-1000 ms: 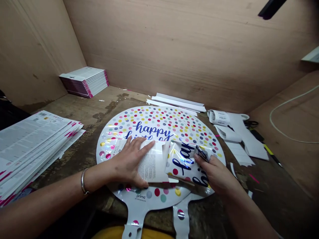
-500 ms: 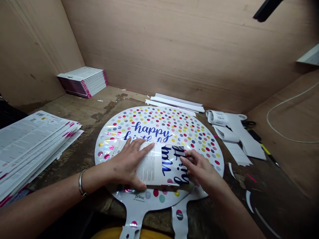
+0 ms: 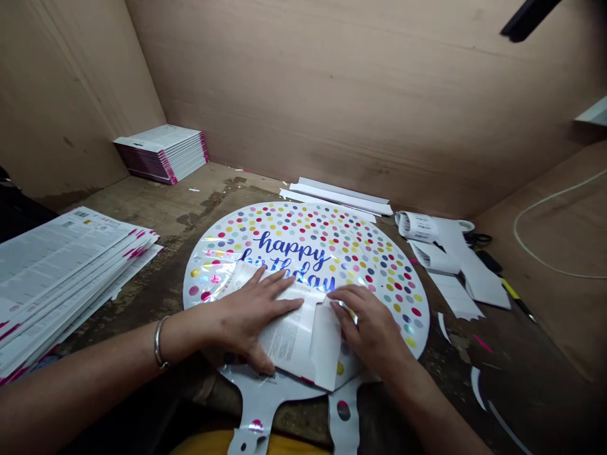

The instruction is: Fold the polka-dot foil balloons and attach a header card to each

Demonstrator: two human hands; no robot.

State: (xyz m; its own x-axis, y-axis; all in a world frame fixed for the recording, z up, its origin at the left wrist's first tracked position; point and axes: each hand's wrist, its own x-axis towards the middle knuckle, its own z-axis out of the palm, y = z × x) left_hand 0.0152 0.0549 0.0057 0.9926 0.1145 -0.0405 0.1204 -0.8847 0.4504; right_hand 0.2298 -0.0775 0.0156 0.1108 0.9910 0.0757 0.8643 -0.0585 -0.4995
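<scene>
Two round foil balloons [image 3: 303, 221], white with coloured dots and blue "happy birthday" lettering, lie flat and overlapping. On top rests a white paper envelope [image 3: 291, 332] with fine print, turned slightly askew. My left hand [image 3: 251, 316] presses flat on the envelope's left part, fingers spread and thumb near its lower edge. At the envelope's right end, my right hand [image 3: 363, 319] has its thumb and fingers closed on a plain white flap [image 3: 326, 344]. The balloon tails [image 3: 256, 411] hang toward me at the table's front edge.
Printed envelopes [image 3: 71, 272] lie stacked at left, with a neat stack [image 3: 164, 151] in the back corner. White strips [image 3: 339, 197] lie by the back wall. At right are a label roll [image 3: 417, 227], scissors [image 3: 478, 239], a yellow-black cutter [image 3: 516, 297] and paper scraps.
The envelope has turned a little, its right end now lower. A white flap now covers the folded foil with blue lettering that showed there. My right hand has shifted slightly onto this flap.
</scene>
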